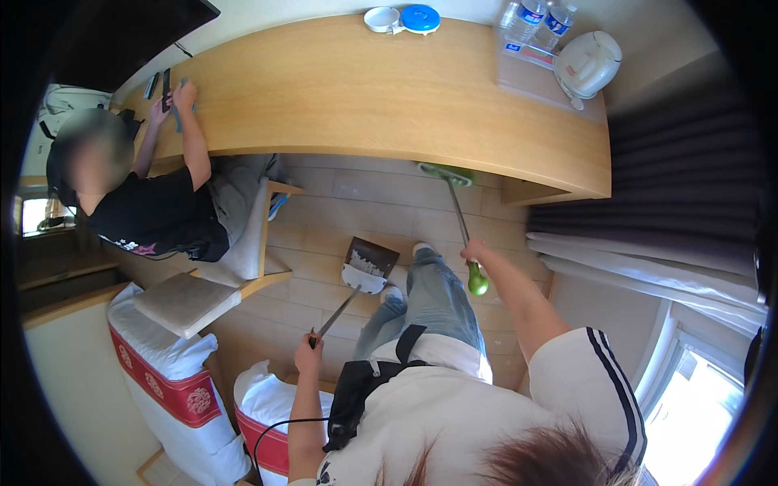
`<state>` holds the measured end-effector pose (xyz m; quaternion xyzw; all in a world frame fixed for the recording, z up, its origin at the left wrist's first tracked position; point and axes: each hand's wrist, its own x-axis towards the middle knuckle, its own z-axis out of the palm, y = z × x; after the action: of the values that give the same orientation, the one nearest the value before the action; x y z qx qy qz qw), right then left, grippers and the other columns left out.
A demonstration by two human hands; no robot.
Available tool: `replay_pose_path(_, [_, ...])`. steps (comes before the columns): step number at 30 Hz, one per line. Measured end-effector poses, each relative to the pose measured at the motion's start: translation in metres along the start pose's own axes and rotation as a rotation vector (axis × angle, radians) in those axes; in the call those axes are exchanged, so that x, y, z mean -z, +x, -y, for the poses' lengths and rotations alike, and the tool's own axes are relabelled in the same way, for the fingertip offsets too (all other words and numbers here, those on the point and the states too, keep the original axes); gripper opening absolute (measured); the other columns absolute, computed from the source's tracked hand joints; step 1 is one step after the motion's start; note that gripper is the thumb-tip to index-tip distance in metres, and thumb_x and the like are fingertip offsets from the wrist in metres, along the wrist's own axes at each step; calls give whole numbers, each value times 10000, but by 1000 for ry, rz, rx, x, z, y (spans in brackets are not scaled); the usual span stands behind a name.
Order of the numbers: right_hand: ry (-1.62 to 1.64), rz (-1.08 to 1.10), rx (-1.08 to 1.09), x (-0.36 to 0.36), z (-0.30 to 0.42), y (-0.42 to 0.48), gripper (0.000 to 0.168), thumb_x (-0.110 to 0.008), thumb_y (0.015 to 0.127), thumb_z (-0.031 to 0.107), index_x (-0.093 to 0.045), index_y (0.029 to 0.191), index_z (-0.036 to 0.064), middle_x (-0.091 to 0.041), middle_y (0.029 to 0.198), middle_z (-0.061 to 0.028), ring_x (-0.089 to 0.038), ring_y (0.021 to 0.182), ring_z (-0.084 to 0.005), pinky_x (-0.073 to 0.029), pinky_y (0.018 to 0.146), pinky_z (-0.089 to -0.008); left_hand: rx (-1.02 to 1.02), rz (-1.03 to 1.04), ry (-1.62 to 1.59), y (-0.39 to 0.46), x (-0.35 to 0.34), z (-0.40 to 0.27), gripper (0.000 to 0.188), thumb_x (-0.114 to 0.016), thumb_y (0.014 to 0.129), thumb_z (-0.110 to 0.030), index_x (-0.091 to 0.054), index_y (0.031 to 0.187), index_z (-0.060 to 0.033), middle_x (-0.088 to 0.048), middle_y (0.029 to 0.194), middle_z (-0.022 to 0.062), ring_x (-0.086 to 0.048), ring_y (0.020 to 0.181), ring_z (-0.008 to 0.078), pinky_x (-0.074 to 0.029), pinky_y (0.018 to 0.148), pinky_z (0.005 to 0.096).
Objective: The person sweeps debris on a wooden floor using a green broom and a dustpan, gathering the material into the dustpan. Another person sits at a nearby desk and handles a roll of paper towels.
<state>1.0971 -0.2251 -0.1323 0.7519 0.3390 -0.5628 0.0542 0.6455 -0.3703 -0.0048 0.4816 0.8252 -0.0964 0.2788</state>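
My left hand [309,353] is closed around the dark handle of a long-handled dustpan [371,261], whose pan stands on the floor in front of my feet. The pan is dark with a white lip and comb-like teeth. In my right hand [477,250] is the metal pole of a broom, just above its round green grip end [478,283]. The green-and-white broom head [447,174] rests by the floor at the front edge of the desk, partly beneath it. What the dustpan holds cannot be made out.
A long wooden desk [340,85] spans the far side, with a kettle [588,64] and water bottles [541,23]. Another person [158,212] sits on a chair at left, handling a remote. Two beds [176,395] lie lower left; dark curtains [650,158] hang right.
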Motion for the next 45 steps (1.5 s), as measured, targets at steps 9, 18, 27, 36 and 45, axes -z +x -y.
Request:
replay_pose_path(9, [239,127,-44,-65,-98,-70,136,-586,654,49,-538,695,-72,-537,539,-165,-550,445,-246,-451,401,-368,-198,-57,-71,2,1,6,254,-595,712,-276,-564,886,-94,-587,742,182,-556,718,366,-439,620,435])
replay_pose_path(18, [587,203,62,-117,-90,-122,84,-542,696,50,-540,658,-25,-513,521,-118,-504,410,-183,-419,372,-312,-333,-136,-99,16,-5,20,271,-587,702,-314,-579,840,-81,-582,704,176,-554,695,365,-432,600,438])
replay_pose_path(27, [49,-118,25,-124,-17,-118,191,-576,653,102,-614,771,-43,-619,752,-180,-627,629,-252,-504,578,-348,-310,-129,-38,13,-1,18,255,-586,700,-332,-553,820,-110,-585,696,161,-559,684,364,-433,575,440])
replay_pose_path(36, [-741,22,426,-186,-30,-129,140,-567,651,63,-597,709,-61,-603,677,-189,-613,570,-273,-492,500,-384,-417,-173,-79,16,-14,27,215,-577,703,-277,-552,816,-97,-582,682,171,-555,650,368,-429,564,452])
replay_pose_path(45, [-227,112,252,-134,-29,-188,135,-563,670,88,-590,681,-44,-575,556,-148,-578,445,-232,-481,466,-354,-441,-210,-112,17,-10,34,198,-574,698,-256,-546,772,-75,-566,629,172,-552,628,367,-430,547,452])
